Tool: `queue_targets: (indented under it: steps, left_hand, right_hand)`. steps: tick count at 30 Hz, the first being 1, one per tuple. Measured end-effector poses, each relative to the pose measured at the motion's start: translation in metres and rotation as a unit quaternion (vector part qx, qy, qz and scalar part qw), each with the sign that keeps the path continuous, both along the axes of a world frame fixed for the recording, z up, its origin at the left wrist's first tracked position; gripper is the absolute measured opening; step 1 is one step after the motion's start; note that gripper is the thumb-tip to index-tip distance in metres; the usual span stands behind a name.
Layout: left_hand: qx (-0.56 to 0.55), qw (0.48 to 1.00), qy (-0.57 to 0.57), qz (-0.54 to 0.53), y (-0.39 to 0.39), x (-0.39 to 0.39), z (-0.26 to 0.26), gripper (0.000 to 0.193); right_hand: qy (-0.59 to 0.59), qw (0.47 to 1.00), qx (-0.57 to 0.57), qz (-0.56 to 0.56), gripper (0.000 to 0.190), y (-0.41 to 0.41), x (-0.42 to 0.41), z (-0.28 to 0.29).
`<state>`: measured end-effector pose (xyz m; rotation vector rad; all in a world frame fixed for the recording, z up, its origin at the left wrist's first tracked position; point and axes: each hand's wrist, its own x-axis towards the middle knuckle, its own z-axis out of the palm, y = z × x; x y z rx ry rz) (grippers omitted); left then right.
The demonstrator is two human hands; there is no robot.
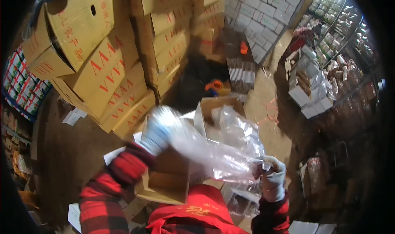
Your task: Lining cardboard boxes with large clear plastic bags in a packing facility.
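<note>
A clear plastic bag (213, 155) stretches between my two gloved hands. My left hand (159, 132), in a pale glove and blurred by motion, grips the bag's left end above an open cardboard box (168, 187). At the lower right, my right hand (273, 175) pinches the other end of the plastic; its bare-looking fingertips press on a bunched edge. Behind the bag stands a second open box (199, 123), with more clear plastic film (239, 129) draped into it and over its side.
Tall stacks of yellow cartons (108, 70) rise at the left and ahead. Flattened cardboard (242, 70) is piled beyond the boxes, near an orange tape dispenser (216, 85). White boxes (308, 95) stand at the right, beside racks of bagged goods (336, 33). Another person (301, 38) is there.
</note>
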<state>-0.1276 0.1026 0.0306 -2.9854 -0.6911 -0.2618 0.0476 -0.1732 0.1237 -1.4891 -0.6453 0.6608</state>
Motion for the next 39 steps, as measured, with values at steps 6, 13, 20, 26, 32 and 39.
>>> queue_targets:
  steps: [6, 13, 20, 26, 32, 39]
  left_hand:
    - [-0.132, 0.944, 0.231, 0.197, 0.008, -0.08, -0.124, 0.02]
    - [-0.023, 0.932, 0.013, 0.36, -0.105, -0.154, -0.108, 0.084]
    - [-0.239, 0.889, -0.102, 0.377, -0.132, -0.173, -0.102, 0.084]
    - [-0.63, 0.725, -0.274, -0.043, -0.099, -0.092, -0.064, 0.064]
    - [-0.744, 0.607, -0.217, 0.174, -0.087, -0.076, -0.045, 0.016]
    - [-0.701, 0.658, -0.22, 0.166, -0.064, -0.087, -0.049, 0.018]
  right_hand:
    - [0.148, 0.925, -0.231, 0.263, 0.024, 0.007, -0.092, -0.106]
    - [0.13, 0.912, -0.327, 0.21, 0.017, -0.027, -0.074, -0.147]
    - [0.113, 0.961, -0.104, 0.229, 0.047, 0.055, -0.096, -0.152]
    - [0.168, 0.934, -0.048, 0.313, 0.067, 0.051, -0.105, -0.111]
    - [0.183, 0.968, -0.124, 0.123, 0.051, 0.036, -0.059, -0.149]
    - [0.057, 0.976, -0.009, 0.208, 0.1, 0.055, -0.086, -0.105]
